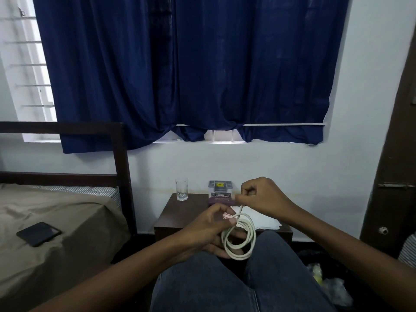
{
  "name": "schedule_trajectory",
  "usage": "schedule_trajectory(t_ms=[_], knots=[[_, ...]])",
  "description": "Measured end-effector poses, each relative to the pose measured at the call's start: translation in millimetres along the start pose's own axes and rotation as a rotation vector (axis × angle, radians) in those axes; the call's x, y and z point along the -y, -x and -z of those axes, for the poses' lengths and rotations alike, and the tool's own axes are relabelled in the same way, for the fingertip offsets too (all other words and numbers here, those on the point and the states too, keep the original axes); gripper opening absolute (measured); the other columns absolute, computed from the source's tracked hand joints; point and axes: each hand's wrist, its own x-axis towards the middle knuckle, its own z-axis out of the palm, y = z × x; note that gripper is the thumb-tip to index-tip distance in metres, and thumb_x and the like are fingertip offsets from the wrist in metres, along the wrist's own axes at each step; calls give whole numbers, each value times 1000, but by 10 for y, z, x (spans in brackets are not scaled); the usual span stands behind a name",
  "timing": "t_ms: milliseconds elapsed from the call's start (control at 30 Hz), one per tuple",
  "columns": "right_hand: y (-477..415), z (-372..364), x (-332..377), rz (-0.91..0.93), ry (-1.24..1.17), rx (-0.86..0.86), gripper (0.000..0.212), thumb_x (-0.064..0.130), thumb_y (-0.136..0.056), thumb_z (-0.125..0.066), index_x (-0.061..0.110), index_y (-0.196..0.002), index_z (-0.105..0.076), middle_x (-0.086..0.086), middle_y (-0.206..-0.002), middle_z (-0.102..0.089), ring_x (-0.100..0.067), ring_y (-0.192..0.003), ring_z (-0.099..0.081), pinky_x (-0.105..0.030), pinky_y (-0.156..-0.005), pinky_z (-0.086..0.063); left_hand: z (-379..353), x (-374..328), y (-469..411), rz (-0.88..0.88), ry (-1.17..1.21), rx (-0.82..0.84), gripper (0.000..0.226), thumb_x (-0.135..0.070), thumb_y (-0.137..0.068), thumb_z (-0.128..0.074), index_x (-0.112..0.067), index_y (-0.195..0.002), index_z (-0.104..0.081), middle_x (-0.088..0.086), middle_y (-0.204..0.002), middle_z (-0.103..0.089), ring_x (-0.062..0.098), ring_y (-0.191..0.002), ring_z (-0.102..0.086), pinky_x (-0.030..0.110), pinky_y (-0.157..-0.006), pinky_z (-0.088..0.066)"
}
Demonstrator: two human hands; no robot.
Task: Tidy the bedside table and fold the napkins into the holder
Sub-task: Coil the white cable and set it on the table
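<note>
I see the cable (239, 238) as a thick off-white cord, gathered into two or three loose loops that hang as a rough ring. It is in the air above the knees in jeans (225, 284), just in front of the worktop (180, 212), and rests on nothing. One strand rises out of the top of the ring, up and slightly to the right.

The left grip (207, 230) is curled round the left side of the loops, thumb on top and fingers underneath, so the ring hangs from it. Something small and pinkish sits at its fingertips, too blurred for me to name. The right grip (261, 197) is higher and further back, over the worktop. It is closed down narrow, thumb and forefinger pinching the rising strand and the other fingers tucked into the palm.

The worktop is a small dark brown table against the white wall. A clear glass (181, 189) stands upright near its back left corner. A grey box (220, 189) with a yellow label stands at the back middle, and a flat purple thing (221, 201) lies just in front of it. White napkins (258, 218) lie flat on the right half, partly hidden by the right forearm.

To the left is the bed (67, 212), and a dark phone (38, 233) lies flat on its brown sheet. A blue curtain (191, 64) hangs over the window above
</note>
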Motion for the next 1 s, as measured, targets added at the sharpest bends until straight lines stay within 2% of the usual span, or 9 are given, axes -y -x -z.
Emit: schedule_trajectory(t_ms=[100,233,333,467,633,733,833,933,1000], knots=[[15,86,112,-89,-199,61,25,6,-79,-56,-4,-56,-55,-11,-53,-48,-10,-49,-48,-21,-52,-37,11,-4,-10,-90,-41,-94,11,-24,-92,-57,-20,-96,-48,12,-99,-72,16,-66,-68,33,-56,-58],[50,166,185,-206,-336,227,27,5,-82,-50,8,-57,-59,-4,-46,-50,-8,-37,-35,-21,-42,-28,15,9,-39,-158,-46,-213,12,-20,-92,-57,-16,-93,-46,4,-78,-74,14,-65,-68,33,-53,-56],[69,146,207,-264,-470,326,14,3,-85,-54,0,-78,-66,-8,-57,-64,-10,-40,-46,-20,-41,-40,22,15,-60,-170,-26,-290,13,-19,-91,-57,-13,-94,-46,2,-71,-73,17,-66,-69,38,-55,-57],[106,113,239,-291,-580,307,8,-3,-85,-54,-2,-84,-62,-19,-74,-65,-17,-50,-61,-27,-51,-57,29,-15,-59,-185,-4,-341,15,-19,-90,-59,-13,-90,-46,4,-77,-69,14,-59,-67,33,-49,-57],[133,-29,248,-136,-410,213,12,-4,-85,-56,6,-80,-59,-9,-67,-61,-16,-54,-62,-30,-57,-55,28,-32,-46,-161,81,-372,17,-19,-89,-61,-12,-88,-46,12,-93,-65,18,-61,-67,31,-50,-58],[123,-63,231,60,-127,109,20,2,-80,-64,20,-73,-60,-2,-82,-57,-7,-64,-55,-28,-67,-48,18,-54,-26,-160,191,-347,17,-19,-90,-60,-10,-92,-44,10,-90,-69,18,-57,-69,31,-50,-58],[104,-46,165,193,37,51,11,6,-78,-66,16,-81,-65,3,-89,-49,0,-67,-50,-23,-69,-45,10,-71,-16,-157,266,-326,16,-18,-91,-58,-11,-93,-45,6,-84,-73,21,-58,-69,31,-51,-58],[93,-58,93,280,146,28,6,15,-79,-67,18,-84,-63,7,-90,-48,-5,-70,-49,-35,-68,-48,14,-83,-15,-166,324,-298,11,-18,-91,-57,-14,-93,-47,9,-89,-70,20,-58,-70,31,-51,-58],[91,-51,74,327,203,31,5,20,-82,-65,20,-87,-63,9,-90,-47,0,-70,-46,-34,-65,-46,30,-97,-9,-174,350,-267,7,-17,-92,-55,-18,-97,-51,5,-86,-72,19,-60,-70,32,-54,-59]])
